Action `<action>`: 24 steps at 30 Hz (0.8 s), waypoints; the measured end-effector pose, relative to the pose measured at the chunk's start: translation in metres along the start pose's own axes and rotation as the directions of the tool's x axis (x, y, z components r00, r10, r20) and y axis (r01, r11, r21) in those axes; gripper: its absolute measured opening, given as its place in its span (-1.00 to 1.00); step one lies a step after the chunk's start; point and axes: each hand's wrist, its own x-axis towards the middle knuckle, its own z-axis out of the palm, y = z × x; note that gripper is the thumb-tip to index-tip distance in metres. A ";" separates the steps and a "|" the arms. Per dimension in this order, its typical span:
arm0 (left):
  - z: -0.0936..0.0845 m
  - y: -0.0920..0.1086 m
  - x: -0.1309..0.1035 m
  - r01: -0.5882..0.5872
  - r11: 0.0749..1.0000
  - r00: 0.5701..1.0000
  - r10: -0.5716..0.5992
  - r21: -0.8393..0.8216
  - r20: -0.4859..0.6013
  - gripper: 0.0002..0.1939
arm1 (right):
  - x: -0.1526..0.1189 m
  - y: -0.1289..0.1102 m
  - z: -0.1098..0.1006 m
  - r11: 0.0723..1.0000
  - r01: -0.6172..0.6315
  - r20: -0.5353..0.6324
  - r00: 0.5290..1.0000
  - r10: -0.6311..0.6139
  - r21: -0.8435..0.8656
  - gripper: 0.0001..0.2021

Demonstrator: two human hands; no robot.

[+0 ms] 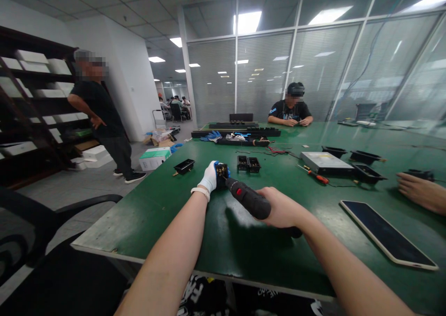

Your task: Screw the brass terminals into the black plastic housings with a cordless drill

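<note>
My left hand [209, 176], in a white and blue glove, grips a small black housing [221, 171] with brass-coloured metal parts inside. My bare right hand [278, 207] is wrapped round the handle of a black cordless screwdriver [249, 197] with a red button. Its tip points at the housing's open face; whether it touches a screw is too small to tell. Just beyond my hands, two similar black housings [248, 164] stand side by side on the green table [167, 213]. Another black housing [184, 166] lies to the left of my gloved hand.
A tablet [386, 232] lies at the right, near a co-worker's hand [421, 191]. A silver box [325, 161], an orange screwdriver [322, 179] and several black trays [368, 173] are behind it. Long black strips [237, 132] lie further back. Two people are nearby, one standing, one seated. A chair [59, 241] is at left.
</note>
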 end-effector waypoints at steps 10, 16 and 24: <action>0.003 0.000 -0.001 0.002 1.000 1.000 -0.002 0.022 -0.010 -0.76 | 0.000 0.001 0.000 1.000 0.025 -0.002 1.000 -0.025 0.005 -0.83; 0.004 0.001 -0.002 -0.002 0.996 1.000 0.002 0.093 0.000 -0.60 | 0.000 0.001 0.000 1.000 0.027 -0.012 1.000 -0.027 0.006 -0.83; 0.007 0.002 -0.007 0.027 0.998 0.999 -0.025 0.058 -0.029 -0.68 | -0.001 0.001 -0.001 0.999 0.042 -0.020 0.999 -0.042 0.000 -0.84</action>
